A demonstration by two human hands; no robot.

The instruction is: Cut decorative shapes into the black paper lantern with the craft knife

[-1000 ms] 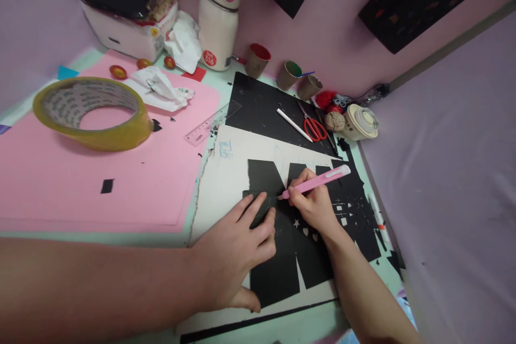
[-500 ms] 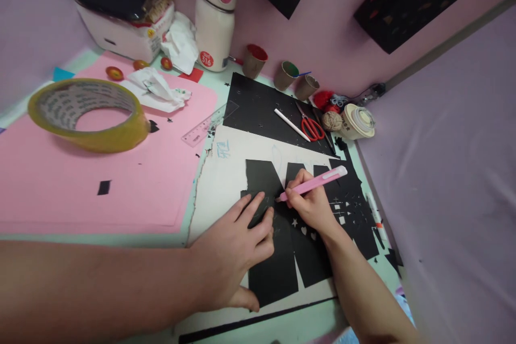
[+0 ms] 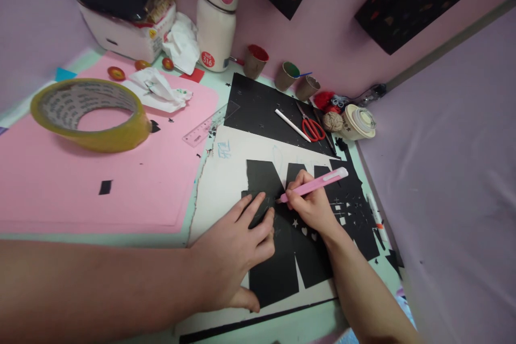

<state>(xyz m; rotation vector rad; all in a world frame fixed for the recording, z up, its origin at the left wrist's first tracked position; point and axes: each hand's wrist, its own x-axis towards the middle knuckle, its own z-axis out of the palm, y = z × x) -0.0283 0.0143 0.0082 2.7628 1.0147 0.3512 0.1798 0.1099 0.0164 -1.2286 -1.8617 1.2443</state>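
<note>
My left hand [image 3: 237,250] lies with its fingers spread on the black paper [image 3: 274,274], pressing on its left part. My right hand [image 3: 310,201] is closed around a pink craft knife [image 3: 318,183], whose tip touches the paper just right of my left fingertips. Small star and heart cutouts show in the black paper below my right hand, and small square and triangular holes to its right. Under the black paper lies a white board [image 3: 213,188] with a ragged left edge.
A big tape roll [image 3: 141,131] stands on pink sheets [image 3: 149,188] at left. Behind are a bottle [image 3: 216,27], paint cups [image 3: 255,62], a ruler [image 3: 201,129], red scissors [image 3: 313,129], a white pen [image 3: 292,124] and yarn [image 3: 333,121]. A marker [image 3: 378,217] lies at right.
</note>
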